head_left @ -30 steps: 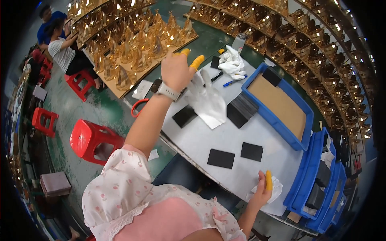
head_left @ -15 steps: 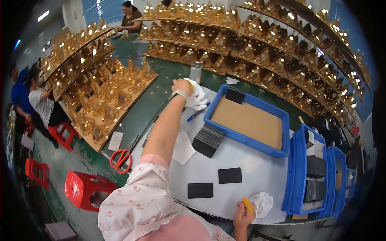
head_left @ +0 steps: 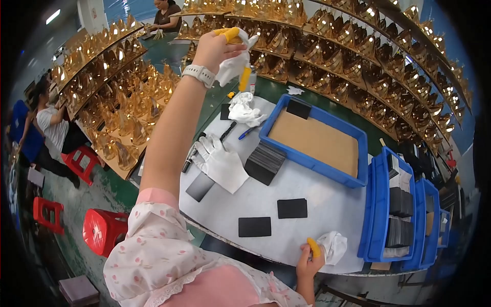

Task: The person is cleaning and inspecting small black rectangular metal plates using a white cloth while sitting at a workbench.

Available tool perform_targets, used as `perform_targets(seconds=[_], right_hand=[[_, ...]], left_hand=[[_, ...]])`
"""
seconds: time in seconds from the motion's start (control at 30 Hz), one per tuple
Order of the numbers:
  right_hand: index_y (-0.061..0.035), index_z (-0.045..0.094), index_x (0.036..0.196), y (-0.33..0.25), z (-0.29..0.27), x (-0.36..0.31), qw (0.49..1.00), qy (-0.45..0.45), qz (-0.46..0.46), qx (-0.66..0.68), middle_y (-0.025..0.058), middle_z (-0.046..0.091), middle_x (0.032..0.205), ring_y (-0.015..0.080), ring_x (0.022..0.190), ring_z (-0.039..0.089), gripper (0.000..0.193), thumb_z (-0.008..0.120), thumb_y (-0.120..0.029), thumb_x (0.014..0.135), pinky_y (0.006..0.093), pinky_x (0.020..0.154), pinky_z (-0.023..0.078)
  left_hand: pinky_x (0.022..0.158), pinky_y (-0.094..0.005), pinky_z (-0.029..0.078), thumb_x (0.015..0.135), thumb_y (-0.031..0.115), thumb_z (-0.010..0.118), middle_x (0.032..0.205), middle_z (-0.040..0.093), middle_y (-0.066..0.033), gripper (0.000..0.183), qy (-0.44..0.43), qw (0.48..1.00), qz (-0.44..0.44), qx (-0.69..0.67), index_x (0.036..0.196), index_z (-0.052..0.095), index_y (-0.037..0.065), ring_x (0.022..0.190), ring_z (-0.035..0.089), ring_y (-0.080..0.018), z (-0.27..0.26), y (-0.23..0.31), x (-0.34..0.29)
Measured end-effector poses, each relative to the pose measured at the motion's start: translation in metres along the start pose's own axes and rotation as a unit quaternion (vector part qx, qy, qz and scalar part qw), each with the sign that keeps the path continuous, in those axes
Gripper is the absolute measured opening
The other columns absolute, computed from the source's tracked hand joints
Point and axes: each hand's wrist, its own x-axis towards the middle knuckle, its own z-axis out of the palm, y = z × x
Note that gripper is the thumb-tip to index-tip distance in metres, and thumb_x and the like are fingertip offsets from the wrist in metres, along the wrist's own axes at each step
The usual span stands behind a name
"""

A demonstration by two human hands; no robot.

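Observation:
My left hand (head_left: pixel 217 51) is raised over the far side of the table, closed on a crumpled white cloth (head_left: pixel 233 69). Yellow finger covers (head_left: pixel 227 34) show on it. Near the front edge, my right hand (head_left: pixel 310 260), also with a yellow finger cover, grips another bunched white cloth (head_left: pixel 332 247) resting on the table. Two flat black cards (head_left: pixel 254 226) lie left of that hand. Farther back stands a stack of black cards (head_left: pixel 264 162). A white glove (head_left: pixel 222 161) lies spread beside it, and a crumpled white cloth (head_left: pixel 244 109) sits behind.
A blue tray (head_left: pixel 313 147) with a brown base and one black card is at the back. Stacked blue bins (head_left: pixel 376 215) stand right. Racks of shiny gold pieces (head_left: pixel 348 66) surround the far side; red stools (head_left: pixel 104 231) and other people are left. A blue pen (head_left: pixel 248 132) lies mid-table.
My left hand has lifted up and away from the table, carrying a white cloth. The white glove now lies spread near the stack; the red scissors are hidden from view. My right hand stays put.

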Motion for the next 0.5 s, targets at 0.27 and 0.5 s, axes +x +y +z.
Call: perform_targets(seconds=[0.27,0.5], right_hand=[[0.0025,0.066,0.135,-0.008,0.006,-0.002,0.966,-0.025,0.15,0.209,0.0111,0.075,0.112,0.0218,0.101,0.072,0.043,0.076,-0.001,0.093,0.0334,0.091,0.057],[-0.0018,0.048,0.152,-0.09,0.025,0.089,0.853,-0.117,0.131,0.492,0.0136,0.062,0.142,0.0235,0.128,0.063,0.069,0.081,-0.005,0.091,0.0397,0.103,0.054]], left_hand=[[0.107,-0.0454,0.058,0.116,0.029,0.033,0.142,0.065,-0.0211,0.047,-0.232,0.959,-0.056,-0.15,0.148,0.054,0.002,0.123,0.07,-0.0354,0.043,0.055,-0.151],[0.1,-0.0461,0.062,0.112,0.022,0.051,0.129,0.07,-0.0221,0.036,-0.398,0.785,-0.206,-0.428,0.135,0.06,-0.004,0.118,0.073,-0.041,0.084,0.017,-0.271]])
